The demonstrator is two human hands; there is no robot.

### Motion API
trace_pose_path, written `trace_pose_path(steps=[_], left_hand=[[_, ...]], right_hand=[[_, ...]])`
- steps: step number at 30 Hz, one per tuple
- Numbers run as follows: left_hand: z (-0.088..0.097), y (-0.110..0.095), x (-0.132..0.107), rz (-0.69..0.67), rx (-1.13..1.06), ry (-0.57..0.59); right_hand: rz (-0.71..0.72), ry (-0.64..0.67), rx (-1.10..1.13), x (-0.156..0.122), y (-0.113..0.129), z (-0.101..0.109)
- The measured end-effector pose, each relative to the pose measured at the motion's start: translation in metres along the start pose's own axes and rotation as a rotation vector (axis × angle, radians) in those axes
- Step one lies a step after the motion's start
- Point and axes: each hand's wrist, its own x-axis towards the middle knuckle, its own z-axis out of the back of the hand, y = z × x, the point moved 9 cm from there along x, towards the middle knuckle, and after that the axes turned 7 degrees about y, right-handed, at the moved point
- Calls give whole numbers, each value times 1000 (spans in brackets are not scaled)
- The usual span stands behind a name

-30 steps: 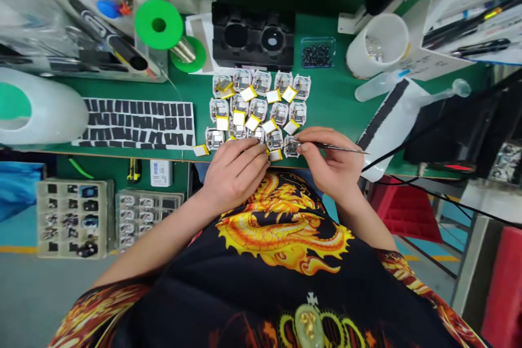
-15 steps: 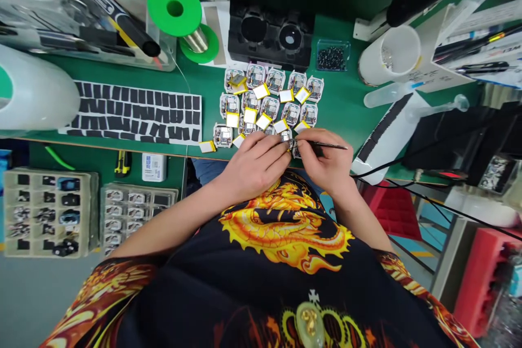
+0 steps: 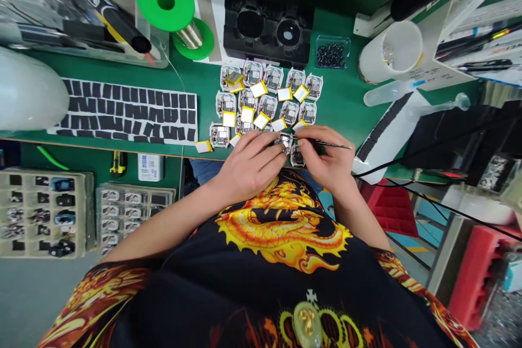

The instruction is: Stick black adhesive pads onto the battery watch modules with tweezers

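At the bench's front edge, my left hand (image 3: 253,166) has its fingers curled and holds a small open watch case (image 3: 285,142) with its electronics showing. Thin metal tweezers (image 3: 334,145) are pinched in my right hand (image 3: 329,153), lying nearly level with their points over that case. Another watch case (image 3: 297,156) sits just below the right fingertips. Beyond both hands, several more cases (image 3: 267,109) stand in rows, with silver, yellow-edged battery cells (image 3: 247,114) beside or on them. My left fingers hide part of the front row.
A black two-well fixture (image 3: 267,30) and a tray of tiny black parts (image 3: 333,53) stand behind the rows. A sheet of black pads (image 3: 130,111) and a green solder spool (image 3: 165,0) lie left. A white cup (image 3: 389,51) and a black cable (image 3: 387,166) are right.
The tweezers' points have moved left over the held case, and its inside shows more. The case below the right fingertips is now more exposed. The whole view has shifted slightly.
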Motion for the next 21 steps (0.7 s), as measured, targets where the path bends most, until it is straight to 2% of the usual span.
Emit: trace_pose_path(steps=[6,15,19,21], left_hand=[[4,-3,4,-10,23,-26],[5,-8,8,-33,68,-4],[6,-8,11,-10,73,16],[6,-7,11,13,64,17]], right_hand=[[79,42,-41,0,7,-4],[161,75,-111,-4,10,-10],[152,81,-92,0,4,-12],[98,63,-52,1,-3,-11]])
